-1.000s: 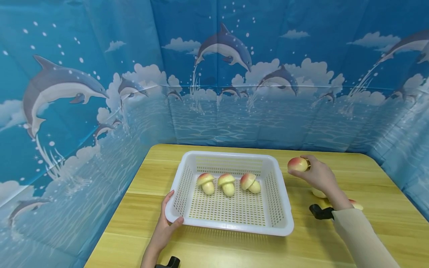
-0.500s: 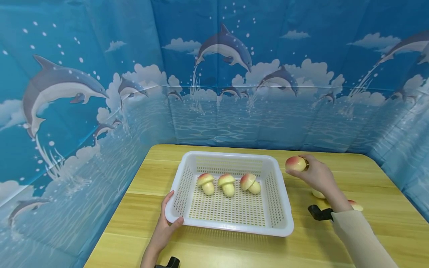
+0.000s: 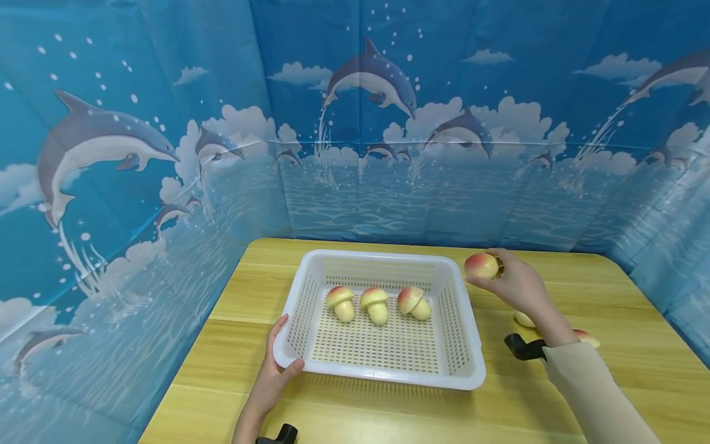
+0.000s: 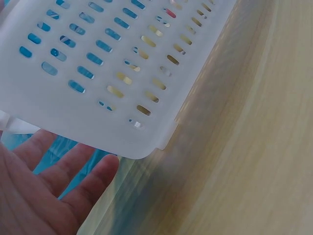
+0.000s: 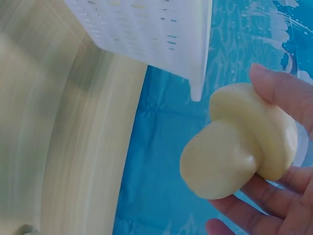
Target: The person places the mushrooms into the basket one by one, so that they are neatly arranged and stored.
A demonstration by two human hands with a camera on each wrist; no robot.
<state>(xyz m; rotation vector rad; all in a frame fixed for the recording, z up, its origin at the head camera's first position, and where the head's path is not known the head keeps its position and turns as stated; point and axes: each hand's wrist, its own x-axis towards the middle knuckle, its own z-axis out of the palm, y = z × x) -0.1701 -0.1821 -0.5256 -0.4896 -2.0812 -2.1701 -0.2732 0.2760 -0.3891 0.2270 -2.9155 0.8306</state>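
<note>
Three toy mushrooms (image 3: 378, 306) with red-and-yellow caps and pale stems lie in a row inside a white perforated plastic basket (image 3: 383, 376). My left hand (image 3: 270, 379) holds the basket's near left corner, thumb over the rim; in the left wrist view its fingers (image 4: 90, 188) lie under the corner's edge. Beyond the basket's right rim, my right hand (image 3: 521, 282) grips another toy mushroom (image 3: 481, 266) above the table, cap toward the basket. The right wrist view shows that mushroom's rounded stem (image 5: 220, 161) facing the camera, with thumb and fingers around the cap.
More toy mushrooms (image 3: 585, 338) lie on the wooden table (image 3: 627, 382) at the right, partly hidden behind the right forearm. A black wrist mount (image 3: 524, 347) sits at the right wrist. Blue dolphin-print curtains (image 3: 444, 203) stand behind and beside the table.
My right hand has moved left and slightly up with the mushroom, closer to the basket's right rim. The left hand, the basket and the mushrooms inside have stayed put.
</note>
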